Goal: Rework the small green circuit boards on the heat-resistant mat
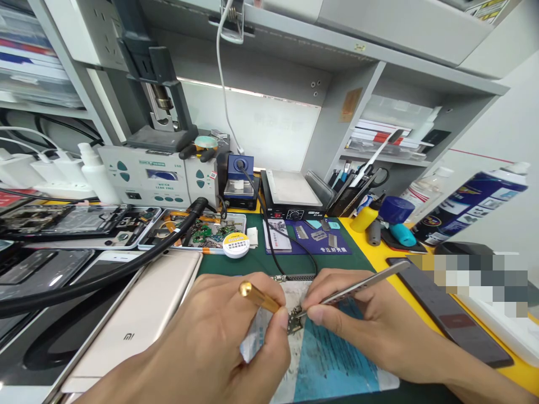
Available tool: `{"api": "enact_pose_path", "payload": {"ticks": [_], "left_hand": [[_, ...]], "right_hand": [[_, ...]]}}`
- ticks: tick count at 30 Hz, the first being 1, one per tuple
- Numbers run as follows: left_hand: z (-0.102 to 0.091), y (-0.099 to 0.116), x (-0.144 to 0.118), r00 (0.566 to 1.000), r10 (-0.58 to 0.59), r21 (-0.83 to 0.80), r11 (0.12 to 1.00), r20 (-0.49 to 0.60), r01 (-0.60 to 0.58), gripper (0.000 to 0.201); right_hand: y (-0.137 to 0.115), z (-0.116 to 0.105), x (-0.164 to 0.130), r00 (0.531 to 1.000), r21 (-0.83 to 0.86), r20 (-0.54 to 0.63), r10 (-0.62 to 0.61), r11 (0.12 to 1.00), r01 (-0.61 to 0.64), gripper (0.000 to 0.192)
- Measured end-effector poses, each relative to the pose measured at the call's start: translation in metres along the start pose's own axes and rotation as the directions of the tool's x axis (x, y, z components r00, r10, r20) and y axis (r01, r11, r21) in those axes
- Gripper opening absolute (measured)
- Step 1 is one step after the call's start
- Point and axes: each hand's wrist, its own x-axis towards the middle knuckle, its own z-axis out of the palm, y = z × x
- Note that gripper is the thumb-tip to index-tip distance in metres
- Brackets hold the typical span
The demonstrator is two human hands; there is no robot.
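While both hands meet low in the middle of the view, the work in hand looks like fine handling of a tiny electronic part over a pale, blue-printed mat (328,359) on the green worktop (236,264). The left hand (219,342) is closed around a slim brass-coloured tool (259,297), its rounded end pointing up and to the left, its working tip hidden behind the thumb. The right hand (366,320) pinches a pair of steel tweezers (357,287), whose long legs run up to the right while the points come down just beside the left thumb. Between the two tips sits a small metal component (295,321), too small to identify; it seems to be gripped by the tweezers and touched by the brass tool, though I cannot tell which one bears it. A black cable (278,247) runs from the far bench units down toward the hands. My judgement is that the step is a hold-and-work one: one hand steadies the piece, the other acts on it. Whatever follows calls for very small, steady movement, a constant pinch on the tweezers so the piece neither springs away nor twists, and both wrists resting low. To the left lie a gold phone (143,320) face down, and trays of opened boards (202,230) further off; a hot-air station (151,177) stands at the far left.
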Motion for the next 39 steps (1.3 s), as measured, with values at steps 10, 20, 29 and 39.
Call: {"api": "enact_pose_path", "payload": {"ticks": [10, 20, 29, 39], "left_hand": [[0.0032, -0.0044, -0.0059, 1.0, 0.017, -0.023, 1.0, -0.011, -0.017, 0.013], [-0.0001, 0.001, 0.0021, 1.0, 0.011, -0.011, 1.0, -0.024, -0.012, 0.013], [-0.0019, -0.003, -0.0025, 0.999, 0.028, -0.016, 0.999, -0.019, -0.028, 0.014], [0.0008, 0.0017, 0.0013, 1.0, -0.012, -0.008, 1.0, -0.023, 0.012, 0.015]], "right_hand": [[-0.0007, 0.0008, 0.0003, 1.0, -0.001, -0.025, 0.003, 1.0, -0.003, 0.011], [-0.0019, 0.0004, 0.0028, 0.991, 0.05, -0.061, 0.116, 0.992, -0.113, 0.02], [0.0009, -0.0004, 0.0082, 0.968, 0.145, -0.114, 0.223, 0.968, -0.206, 0.029], [0.0017, -0.0005, 0.0069, 0.964, 0.185, -0.123, 0.235, 0.96, -0.211, 0.027]]}}
